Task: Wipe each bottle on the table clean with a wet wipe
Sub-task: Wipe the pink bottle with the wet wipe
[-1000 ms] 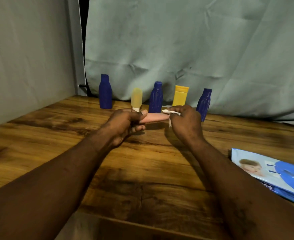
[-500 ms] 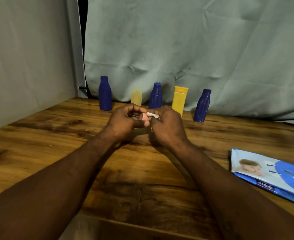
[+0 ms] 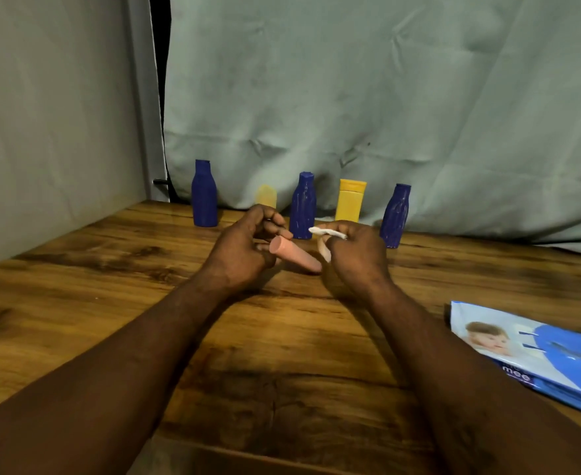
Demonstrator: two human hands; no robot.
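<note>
A pink bottle (image 3: 294,256) lies tilted in the air between my hands, above the middle of the wooden table (image 3: 282,354). My left hand (image 3: 244,250) grips its near-left end with curled fingers. My right hand (image 3: 356,253) pinches a white wet wipe (image 3: 325,240) against the bottle's right end. Behind, along the curtain, stand three dark blue bottles (image 3: 204,193) (image 3: 303,205) (image 3: 395,216), a pale yellow bottle (image 3: 266,195) partly hidden by my left hand, and a bright yellow bottle (image 3: 350,199).
A blue and white pack of wet wipes (image 3: 535,351) lies at the right edge of the table. A grey curtain (image 3: 350,97) hangs behind the bottles and a grey wall (image 3: 52,114) closes the left side.
The hands were pressed together half a second ago with the pink bottle nearly hidden. Now they have parted and the bottle shows again, its end turned toward me.
</note>
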